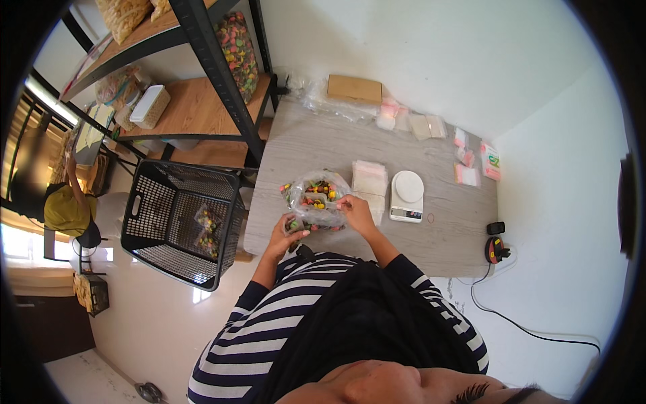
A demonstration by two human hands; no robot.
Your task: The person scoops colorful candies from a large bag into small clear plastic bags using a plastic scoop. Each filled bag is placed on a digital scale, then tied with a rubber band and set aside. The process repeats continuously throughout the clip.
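Observation:
A large clear plastic bag (pixel 330 222) of small, round, multicoloured snack pieces lies at the table's front left, its mouth spread wide. My right hand (pixel 357 211) grips the handle of a clear plastic scoop (pixel 314 198) over the bag's mouth. Yellow and dark pieces show in the scoop. Left of this bag, my left hand (pixel 279 241) holds a small clear plastic bag (pixel 293 225) with a few pieces, some green, in it. Beyond my right hand lies a stack of small clear bags (pixel 369 177). A white kitchen scale (pixel 407 194) stands right of the stack.
A black plastic crate (pixel 174 212) beside the table holds filled small bags (pixel 207 227). Behind it rises a shelf rack (pixel 202 101). Along the wall lie a cardboard box (pixel 355 89) and packs of bags (pixel 427 127). A co-worker (pixel 68 207) is at far left.

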